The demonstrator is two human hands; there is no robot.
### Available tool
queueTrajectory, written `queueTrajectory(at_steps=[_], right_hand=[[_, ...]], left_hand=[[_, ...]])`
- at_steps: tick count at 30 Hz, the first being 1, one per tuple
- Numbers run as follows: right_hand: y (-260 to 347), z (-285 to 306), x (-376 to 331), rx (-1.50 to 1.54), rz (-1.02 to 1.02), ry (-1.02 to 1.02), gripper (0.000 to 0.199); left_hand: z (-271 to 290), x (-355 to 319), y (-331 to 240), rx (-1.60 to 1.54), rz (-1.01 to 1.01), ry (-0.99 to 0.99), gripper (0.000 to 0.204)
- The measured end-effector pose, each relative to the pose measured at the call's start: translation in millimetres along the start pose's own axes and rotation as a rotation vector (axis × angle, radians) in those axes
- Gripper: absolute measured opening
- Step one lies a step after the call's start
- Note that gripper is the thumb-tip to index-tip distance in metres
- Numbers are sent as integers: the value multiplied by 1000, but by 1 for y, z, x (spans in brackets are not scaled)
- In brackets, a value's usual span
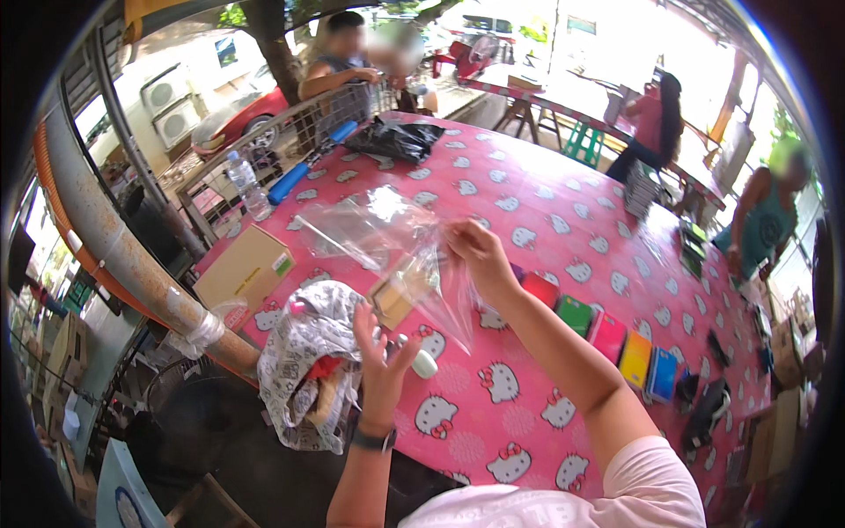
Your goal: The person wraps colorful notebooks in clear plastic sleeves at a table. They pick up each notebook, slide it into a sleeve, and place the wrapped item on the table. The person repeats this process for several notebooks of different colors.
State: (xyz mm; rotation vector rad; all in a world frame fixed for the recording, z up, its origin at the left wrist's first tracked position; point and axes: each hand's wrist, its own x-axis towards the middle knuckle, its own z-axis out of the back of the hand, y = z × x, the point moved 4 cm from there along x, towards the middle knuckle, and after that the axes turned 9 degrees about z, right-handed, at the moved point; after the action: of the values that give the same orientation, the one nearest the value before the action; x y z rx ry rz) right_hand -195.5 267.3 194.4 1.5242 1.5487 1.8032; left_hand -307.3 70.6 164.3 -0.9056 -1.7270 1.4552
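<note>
One clear plastic bag (414, 273), held up above the pink table (528, 176) between both hands, its top corner pinched in the right hand (475, 251), fingers closed tight on the film. Inside the bag, one small tan box-like item (393, 299), just above the left hand (380, 348). Left hand raised under the bag with fingers spread half open, touching or nearly touching the bag's lower edge; cannot tell whether anything is gripped. One dark watch (373, 439) on the left wrist.

Just right of the left hand, one small white oval object (424, 363) on the table. To the left of the left hand, one grey-and-white patterned cloth bag (308, 370), slumped at the table edge with something red showing inside. Further left, one brown cardboard box (245, 268).

Right of the right hand, a row of small flat cases (607, 334) on the table: about six, in red, green, pink, yellow and blue. Beyond that row, several dark items (709, 409) near the table's far right edge, too small to count surely.

Well beyond both hands, one black plastic bag (396, 138), one blue rod-like item (304, 167) and one clear water bottle (246, 185). One stack of thin dark things (644, 187) far ahead of the right hand.

Four other people around the table's far side: two behind the black bag, one in pink at the back right, one in green at the right.
</note>
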Motion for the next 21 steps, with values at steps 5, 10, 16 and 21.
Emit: queueTrajectory(at_steps=[5, 10, 16, 21], right_hand=[[66, 85, -152, 177, -314, -333, 20], [69, 158, -294, 98, -423, -548, 16], [60, 169, -380, 272, -280, -884, 17], [91, 197, -419, 472, -193, -1017, 12]], left_hand=[[-80, 31, 60, -310, 327, 326, 93], [-148, -15, 131, -82, 415, 540, 61], [-236, -141, 109, 270, 59, 831, 41], [-244, -160, 120, 104, 230, 894, 28]])
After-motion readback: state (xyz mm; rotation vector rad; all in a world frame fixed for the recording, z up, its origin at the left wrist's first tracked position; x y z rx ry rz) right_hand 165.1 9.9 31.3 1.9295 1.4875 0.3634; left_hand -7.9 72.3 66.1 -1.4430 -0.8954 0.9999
